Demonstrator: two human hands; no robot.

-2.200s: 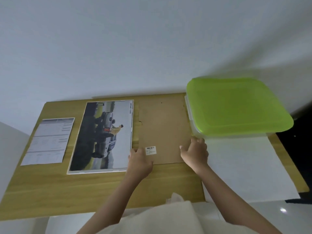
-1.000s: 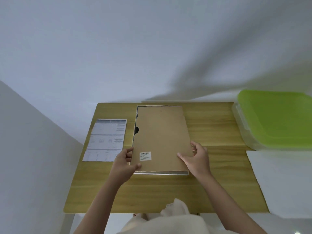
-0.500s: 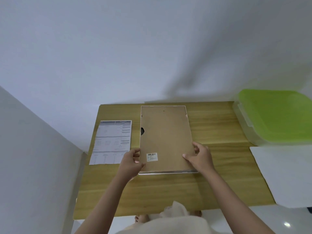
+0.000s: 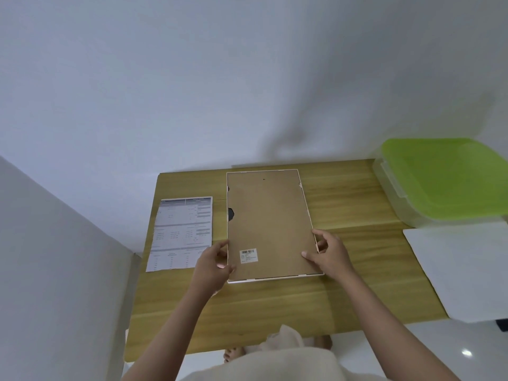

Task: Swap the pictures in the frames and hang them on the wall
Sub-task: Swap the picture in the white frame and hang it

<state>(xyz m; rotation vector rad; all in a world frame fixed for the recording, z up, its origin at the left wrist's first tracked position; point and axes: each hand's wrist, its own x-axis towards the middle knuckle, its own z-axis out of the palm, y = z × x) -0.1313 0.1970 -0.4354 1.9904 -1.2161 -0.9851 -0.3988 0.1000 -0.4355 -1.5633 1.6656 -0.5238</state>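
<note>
While our left hand (image 4: 213, 261) and right hand (image 4: 328, 251) pinch the face-down frame (image 4: 270, 224), a printed sheet (image 4: 182, 232) lies beside; green-lidded box (image 4: 445, 180) and white paper (image 4: 464, 270) well right, on wooden table (image 4: 275, 312) against white wall (image 4: 220, 78).

Both bare forearms reach forward from the table's near edge, converging toward its middle. Left hand (image 4: 213, 261): fingers curled, fingertips at the left edge of the frame (image 4: 270, 225) near its near corner. Right hand (image 4: 327, 253): thumb on top, fingers curled over the right edge, pinching it.
</note>
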